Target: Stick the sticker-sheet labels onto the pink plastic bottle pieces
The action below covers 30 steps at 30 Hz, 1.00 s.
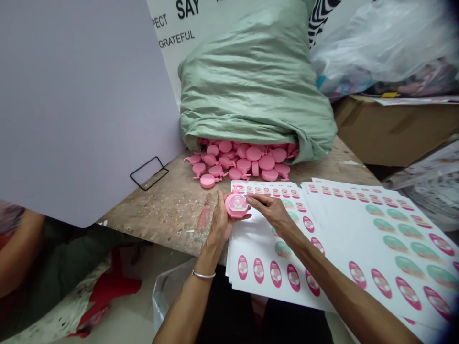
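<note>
My left hand [221, 217] is closed around a small pink toy pump bottle [234, 214], held upright over the left edge of the sticker sheets. On the bottle's face lies a round pink-and-white sticker [238, 202]. The thumb and fingers of my right hand [268, 209] are pinched together at the sticker's right edge, touching the bottle's side. Beneath both hands is a stack of white sticker sheets [258, 243] printed with pink ovals and green half-rounds; some places on the top sheet are blank.
Several more pink toy bottles [244, 165] spill from a green sack [251, 91] at the table's back. A second sheet stack [344, 229] lies right. A pale panel [79, 95] stands left, with another person's arm [27, 248] beyond. A cardboard box [394, 129] sits back right.
</note>
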Each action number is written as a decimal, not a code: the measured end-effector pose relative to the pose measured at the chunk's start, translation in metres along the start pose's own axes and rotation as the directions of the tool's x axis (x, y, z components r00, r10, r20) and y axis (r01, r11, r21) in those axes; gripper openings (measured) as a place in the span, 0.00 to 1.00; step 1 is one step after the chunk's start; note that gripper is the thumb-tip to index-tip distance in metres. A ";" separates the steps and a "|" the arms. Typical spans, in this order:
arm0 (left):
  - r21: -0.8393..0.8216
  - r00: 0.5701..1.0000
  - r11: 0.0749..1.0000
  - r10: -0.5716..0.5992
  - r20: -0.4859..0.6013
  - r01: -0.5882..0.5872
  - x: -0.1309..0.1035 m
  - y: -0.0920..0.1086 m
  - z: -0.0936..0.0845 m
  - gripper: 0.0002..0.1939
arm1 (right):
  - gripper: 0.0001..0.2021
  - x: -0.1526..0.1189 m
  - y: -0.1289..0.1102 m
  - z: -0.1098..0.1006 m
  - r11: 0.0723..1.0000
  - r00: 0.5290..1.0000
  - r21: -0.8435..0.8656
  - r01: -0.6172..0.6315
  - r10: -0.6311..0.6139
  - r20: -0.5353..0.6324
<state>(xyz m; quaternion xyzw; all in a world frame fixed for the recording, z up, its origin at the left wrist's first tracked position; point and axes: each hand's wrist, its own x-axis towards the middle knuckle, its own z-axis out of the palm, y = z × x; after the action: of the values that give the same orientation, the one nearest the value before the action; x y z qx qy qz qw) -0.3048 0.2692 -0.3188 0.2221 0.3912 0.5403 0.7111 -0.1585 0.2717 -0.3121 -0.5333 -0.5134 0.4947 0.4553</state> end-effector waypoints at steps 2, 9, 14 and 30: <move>-0.006 1.000 1.000 0.012 0.001 -0.012 0.000 0.000 0.000 0.28 | 0.21 0.000 0.001 0.001 1.000 1.000 -0.013 -0.005 0.005 -0.010; 0.000 0.999 0.999 0.040 -0.021 -0.040 -0.003 0.002 0.004 0.27 | 0.22 0.000 0.000 0.004 1.000 1.000 -0.010 0.008 -0.008 -0.021; -0.014 0.998 0.999 0.048 -0.028 -0.049 -0.003 0.002 0.005 0.27 | 0.21 0.001 0.003 0.004 1.000 0.999 -0.012 0.018 -0.019 -0.030; -0.028 0.998 0.998 0.048 -0.039 -0.049 -0.004 0.004 0.008 0.27 | 0.19 0.000 -0.002 0.003 0.995 0.995 -0.028 0.092 -0.093 -0.024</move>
<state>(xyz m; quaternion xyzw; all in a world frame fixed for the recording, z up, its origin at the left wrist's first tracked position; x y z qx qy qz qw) -0.3014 0.2680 -0.3094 0.2109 0.3916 0.5670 0.6933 -0.1622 0.2714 -0.3102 -0.5212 -0.5385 0.4594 0.4767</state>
